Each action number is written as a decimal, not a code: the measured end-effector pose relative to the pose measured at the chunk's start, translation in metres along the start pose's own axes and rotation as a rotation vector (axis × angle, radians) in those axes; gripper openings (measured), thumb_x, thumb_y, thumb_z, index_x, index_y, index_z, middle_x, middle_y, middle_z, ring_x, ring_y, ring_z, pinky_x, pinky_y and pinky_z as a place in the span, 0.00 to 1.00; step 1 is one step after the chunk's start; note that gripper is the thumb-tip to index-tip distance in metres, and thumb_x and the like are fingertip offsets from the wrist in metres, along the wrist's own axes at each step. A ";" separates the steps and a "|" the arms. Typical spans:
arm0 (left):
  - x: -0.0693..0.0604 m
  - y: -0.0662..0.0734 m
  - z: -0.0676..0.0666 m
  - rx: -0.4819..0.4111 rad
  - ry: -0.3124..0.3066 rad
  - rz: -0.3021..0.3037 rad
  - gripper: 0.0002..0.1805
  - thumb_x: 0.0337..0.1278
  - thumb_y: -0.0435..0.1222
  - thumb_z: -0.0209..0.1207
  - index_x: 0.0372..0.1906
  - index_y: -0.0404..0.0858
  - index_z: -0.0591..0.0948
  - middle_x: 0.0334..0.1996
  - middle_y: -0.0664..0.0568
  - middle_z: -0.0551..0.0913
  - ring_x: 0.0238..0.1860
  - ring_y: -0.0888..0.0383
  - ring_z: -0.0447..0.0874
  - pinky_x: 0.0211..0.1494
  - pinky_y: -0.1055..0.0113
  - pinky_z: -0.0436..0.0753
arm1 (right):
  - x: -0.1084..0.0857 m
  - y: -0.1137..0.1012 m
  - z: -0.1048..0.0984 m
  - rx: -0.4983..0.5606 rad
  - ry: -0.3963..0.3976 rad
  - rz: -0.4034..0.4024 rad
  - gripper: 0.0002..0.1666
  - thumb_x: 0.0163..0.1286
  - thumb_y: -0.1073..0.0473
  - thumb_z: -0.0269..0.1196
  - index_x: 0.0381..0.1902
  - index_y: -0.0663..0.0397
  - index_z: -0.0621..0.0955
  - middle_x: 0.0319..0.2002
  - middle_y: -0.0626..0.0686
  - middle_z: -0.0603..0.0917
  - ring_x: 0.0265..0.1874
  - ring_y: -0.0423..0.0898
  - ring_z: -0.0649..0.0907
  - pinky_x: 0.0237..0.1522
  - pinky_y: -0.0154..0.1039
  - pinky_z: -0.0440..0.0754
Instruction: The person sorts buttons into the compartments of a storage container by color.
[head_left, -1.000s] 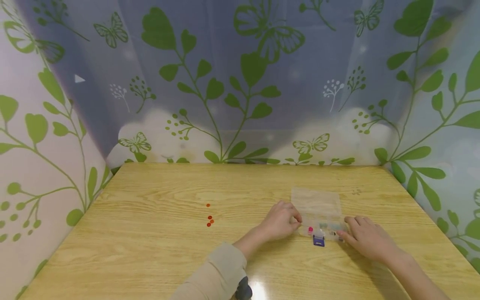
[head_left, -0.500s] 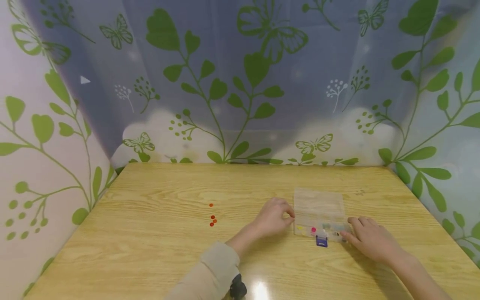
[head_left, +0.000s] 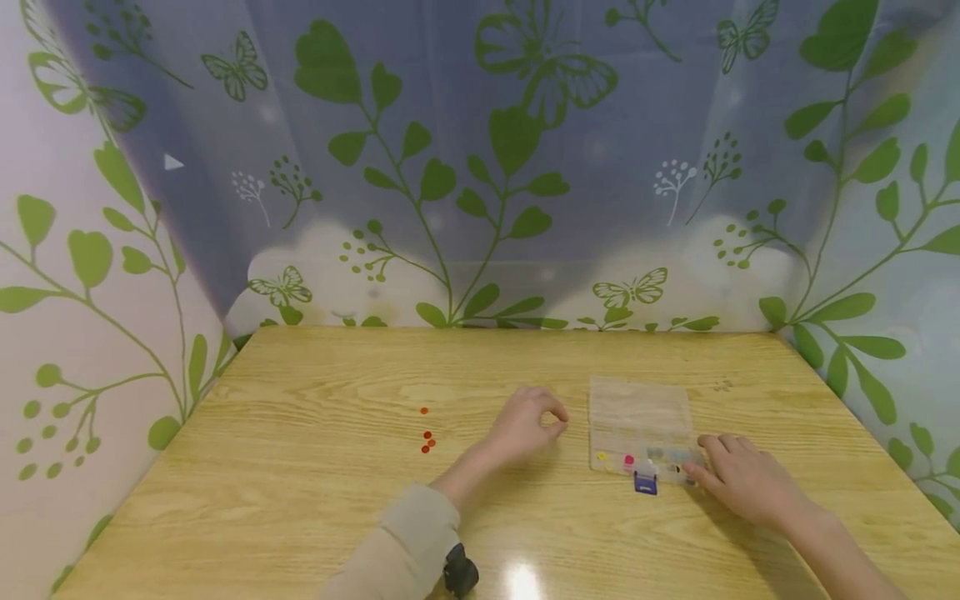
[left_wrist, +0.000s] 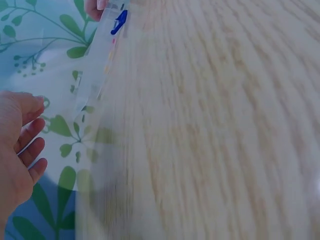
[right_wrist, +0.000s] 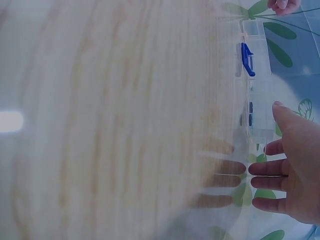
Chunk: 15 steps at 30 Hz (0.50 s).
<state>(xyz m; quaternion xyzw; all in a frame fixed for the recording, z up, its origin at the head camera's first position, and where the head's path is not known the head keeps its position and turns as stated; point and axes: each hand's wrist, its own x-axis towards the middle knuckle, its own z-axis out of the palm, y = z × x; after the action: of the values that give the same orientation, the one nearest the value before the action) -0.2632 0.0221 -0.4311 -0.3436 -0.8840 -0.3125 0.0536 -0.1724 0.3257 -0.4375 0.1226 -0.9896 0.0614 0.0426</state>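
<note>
A clear plastic compartment box [head_left: 639, 408] stands with its lid raised back, a blue latch [head_left: 646, 483] at its front. Small yellow, pink and dark pieces show inside the front compartments. To the left of the box, apart from it, my left hand [head_left: 522, 429] hovers with loosely curved fingers; the left wrist view shows nothing in that hand [left_wrist: 17, 150]. My right hand [head_left: 746, 482] is at the box's right end, thumb at its corner. Seen from the right wrist, the fingers of this hand [right_wrist: 305, 170] are extended beside the box [right_wrist: 261, 95].
Several small red-orange discs [head_left: 427, 435] lie on the wooden table [head_left: 300, 500] left of the left hand. A few tiny clear pieces [head_left: 722, 384] are at the back right. A leaf-patterned curtain [head_left: 420, 250] borders the table's back and sides.
My left hand has come off the box's left side and moved left, uncovering the yellow piece. The right hand stays at the right end. The head view has shifted slightly.
</note>
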 end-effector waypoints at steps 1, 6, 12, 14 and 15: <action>0.000 -0.001 -0.001 -0.007 0.005 -0.006 0.05 0.57 0.38 0.61 0.36 0.44 0.84 0.43 0.57 0.79 0.50 0.56 0.71 0.55 0.62 0.69 | 0.000 0.000 0.000 0.000 0.001 0.000 0.33 0.68 0.40 0.52 0.51 0.68 0.73 0.46 0.66 0.77 0.46 0.66 0.75 0.42 0.59 0.74; -0.004 -0.009 -0.010 -0.048 0.041 -0.026 0.05 0.56 0.37 0.60 0.35 0.41 0.84 0.42 0.54 0.80 0.50 0.53 0.72 0.55 0.59 0.70 | 0.000 -0.001 0.000 0.000 0.013 -0.003 0.33 0.68 0.41 0.53 0.51 0.68 0.73 0.46 0.66 0.77 0.46 0.65 0.76 0.42 0.59 0.74; -0.011 -0.022 -0.021 -0.092 0.080 -0.049 0.04 0.56 0.34 0.60 0.34 0.38 0.83 0.40 0.50 0.80 0.51 0.48 0.72 0.57 0.53 0.68 | -0.001 -0.001 0.000 -0.004 0.014 -0.004 0.32 0.68 0.41 0.53 0.50 0.68 0.73 0.45 0.66 0.77 0.45 0.65 0.76 0.40 0.58 0.74; -0.014 -0.027 -0.024 -0.111 0.084 -0.067 0.04 0.56 0.34 0.60 0.34 0.38 0.83 0.41 0.50 0.80 0.53 0.47 0.71 0.57 0.52 0.68 | -0.001 -0.001 0.000 -0.004 0.015 -0.007 0.32 0.68 0.41 0.53 0.50 0.67 0.73 0.45 0.66 0.77 0.45 0.65 0.76 0.40 0.58 0.74; -0.015 -0.029 -0.026 -0.122 0.087 -0.076 0.05 0.57 0.34 0.60 0.35 0.38 0.83 0.42 0.50 0.80 0.53 0.47 0.71 0.57 0.52 0.68 | -0.001 0.000 0.000 -0.006 0.015 -0.008 0.32 0.68 0.41 0.53 0.50 0.67 0.73 0.45 0.66 0.77 0.44 0.65 0.76 0.40 0.58 0.75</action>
<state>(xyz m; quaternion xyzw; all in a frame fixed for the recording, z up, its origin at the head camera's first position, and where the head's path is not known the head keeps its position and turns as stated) -0.2733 -0.0189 -0.4299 -0.2983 -0.8726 -0.3821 0.0589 -0.1716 0.3255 -0.4377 0.1262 -0.9889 0.0590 0.0508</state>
